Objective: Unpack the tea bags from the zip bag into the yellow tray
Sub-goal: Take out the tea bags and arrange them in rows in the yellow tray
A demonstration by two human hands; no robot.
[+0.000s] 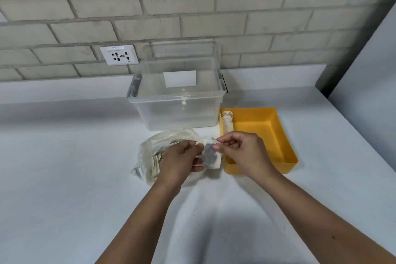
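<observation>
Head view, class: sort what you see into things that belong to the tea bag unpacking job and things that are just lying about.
Part of the job:
zip bag
tea bag held in both hands, left hand and right hand
yellow tray
tea bags in the tray

Just lying about:
clear plastic tub
wall socket

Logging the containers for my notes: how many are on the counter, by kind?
Clear plastic bin: 1
Yellow tray: 1
Zip bag: 1
Total: 3
</observation>
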